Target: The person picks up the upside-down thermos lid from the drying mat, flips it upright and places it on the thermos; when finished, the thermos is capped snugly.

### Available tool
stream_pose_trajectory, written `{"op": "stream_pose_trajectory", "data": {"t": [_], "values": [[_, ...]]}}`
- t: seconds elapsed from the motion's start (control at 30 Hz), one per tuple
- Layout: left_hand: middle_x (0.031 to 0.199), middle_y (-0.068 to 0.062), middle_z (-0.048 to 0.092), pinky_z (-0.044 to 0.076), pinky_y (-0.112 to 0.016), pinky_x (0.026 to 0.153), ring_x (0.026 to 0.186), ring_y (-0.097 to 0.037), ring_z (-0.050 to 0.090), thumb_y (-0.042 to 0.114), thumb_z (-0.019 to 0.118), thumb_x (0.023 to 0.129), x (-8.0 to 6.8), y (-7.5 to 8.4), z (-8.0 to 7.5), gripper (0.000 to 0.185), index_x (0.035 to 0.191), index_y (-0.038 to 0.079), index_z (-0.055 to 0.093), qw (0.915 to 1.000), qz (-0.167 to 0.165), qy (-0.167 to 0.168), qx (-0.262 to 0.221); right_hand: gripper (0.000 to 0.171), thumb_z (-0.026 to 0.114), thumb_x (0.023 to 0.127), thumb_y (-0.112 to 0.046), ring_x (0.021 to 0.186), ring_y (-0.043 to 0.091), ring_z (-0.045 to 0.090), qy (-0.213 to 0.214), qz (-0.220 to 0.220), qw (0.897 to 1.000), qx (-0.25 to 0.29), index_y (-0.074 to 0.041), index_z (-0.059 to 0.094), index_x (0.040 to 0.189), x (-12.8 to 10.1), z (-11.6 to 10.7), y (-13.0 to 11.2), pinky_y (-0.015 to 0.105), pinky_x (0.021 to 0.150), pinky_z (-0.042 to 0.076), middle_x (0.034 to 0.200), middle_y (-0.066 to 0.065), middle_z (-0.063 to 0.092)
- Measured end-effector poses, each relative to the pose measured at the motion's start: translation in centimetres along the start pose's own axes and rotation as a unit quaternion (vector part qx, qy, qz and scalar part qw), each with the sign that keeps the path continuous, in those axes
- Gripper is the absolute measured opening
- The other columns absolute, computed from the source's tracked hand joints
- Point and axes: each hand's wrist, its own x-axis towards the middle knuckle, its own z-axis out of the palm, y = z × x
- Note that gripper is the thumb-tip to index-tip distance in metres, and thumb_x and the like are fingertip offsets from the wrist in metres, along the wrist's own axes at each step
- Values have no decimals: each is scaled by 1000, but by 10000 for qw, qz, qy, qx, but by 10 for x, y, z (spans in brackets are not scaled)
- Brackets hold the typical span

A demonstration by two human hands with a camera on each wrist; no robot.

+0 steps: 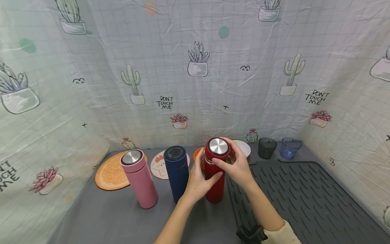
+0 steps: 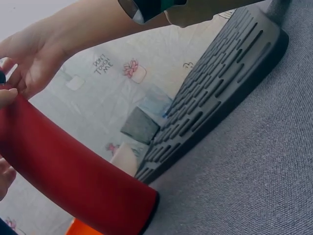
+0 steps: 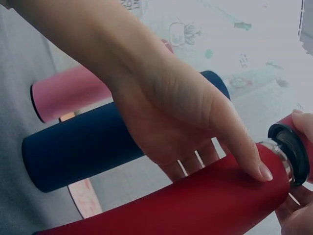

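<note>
A red thermos bottle (image 1: 215, 194) stands upright on the grey table. My left hand (image 1: 196, 183) grips its body near the top, thumb across the front and the other fingers round the far side. With my right hand (image 1: 240, 167) I hold the red lid (image 1: 217, 146), which has a shiny steel top. In the right wrist view a gap shows between the lid (image 3: 289, 147) and the bottle's silver neck (image 3: 279, 152), and the lid sits tilted over it. A blue thermos bottle (image 1: 177, 174) stands just left of my left hand, and a pink one (image 1: 141, 184) farther left.
An orange-slice mat (image 1: 109, 173) and a round chicken-print mat (image 1: 158, 166) lie behind the bottles. Partly hidden behind the red bottle is an orange thing (image 1: 197, 154). A white dish (image 1: 243, 148), a dark cup (image 1: 266, 148) and a blue cup (image 1: 290, 148) stand behind the ribbed black mat (image 1: 286, 193).
</note>
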Motion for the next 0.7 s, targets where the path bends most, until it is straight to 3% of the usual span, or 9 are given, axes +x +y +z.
{"op": "stream_pose_trajectory", "data": {"t": [0.33, 0.47, 0.57, 0.7], "values": [[132, 4, 44, 41, -38, 94, 114, -12, 48, 26, 72, 79, 3, -8, 3, 80, 142, 27, 22, 9988, -100, -331, -346, 58, 65, 81, 2, 112, 23, 48, -166, 115, 9993, 310, -6, 40, 133, 4, 0, 6, 29, 93, 42, 127, 10, 46], [132, 4, 45, 40, -36, 95, 115, -13, 49, 21, 72, 80, 3, -12, 4, 81, 142, 29, 21, 9967, -219, -414, -668, 59, 64, 82, 2, 110, 22, 49, -279, 431, 9966, 648, -4, 37, 134, 3, 2, 6, 28, 91, 43, 127, 13, 45], [134, 0, 44, 38, -37, 97, 118, -16, 47, 16, 71, 80, 2, -11, 4, 82, 143, 26, 20, 9934, -401, -491, -952, 60, 63, 82, 2, 110, 22, 49, -317, 649, 9928, 953, -4, 34, 135, 2, 3, 7, 29, 90, 45, 127, 15, 44], [136, -8, 42, 37, -41, 98, 121, -23, 45, 12, 70, 81, 1, 2, 0, 81, 144, 15, 19, 9906, -579, -550, -1108, 61, 63, 82, 3, 110, 23, 48, -291, 724, 9917, 1022, -5, 34, 135, 2, 6, 9, 29, 90, 45, 127, 15, 44]]}}
